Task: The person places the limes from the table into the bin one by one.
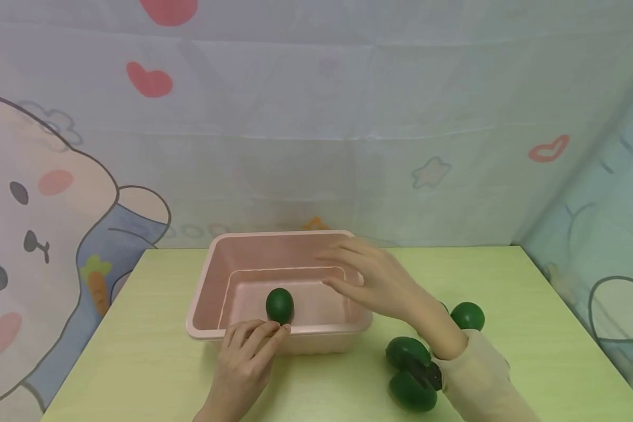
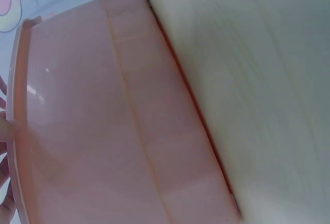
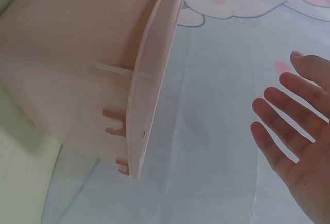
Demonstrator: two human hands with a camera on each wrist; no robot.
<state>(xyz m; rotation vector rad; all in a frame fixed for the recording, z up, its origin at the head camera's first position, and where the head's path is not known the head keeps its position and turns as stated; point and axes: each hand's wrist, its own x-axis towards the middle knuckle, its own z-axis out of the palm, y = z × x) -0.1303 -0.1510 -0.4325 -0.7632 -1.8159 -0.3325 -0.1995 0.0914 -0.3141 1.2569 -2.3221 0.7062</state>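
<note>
A pink plastic bin [image 1: 282,344] stands on the table, with a dark green oval fruit [image 1: 280,305], avocado-like, inside near its front wall. My left hand [image 1: 247,358] grips the bin's near rim, its fingertips overlapping the fruit's lower edge in the head view. In the left wrist view the thumb [image 2: 6,130] lies at the outer side of the rim, with the fingers beyond it. Over the bin's right side hovers my right hand [image 1: 377,275], fingers spread apart and nothing in them. The right wrist view shows that palm [image 3: 314,172] apart from the bin wall [image 3: 62,54].
Right of the bin, more dark green fruits lie on the table [image 1: 533,363]: one [image 1: 412,391] near the front, another [image 1: 407,351] just behind it, a third [image 1: 468,316] farther back, partly beside the right forearm. A patterned cloth [image 1: 295,117] hangs behind the table.
</note>
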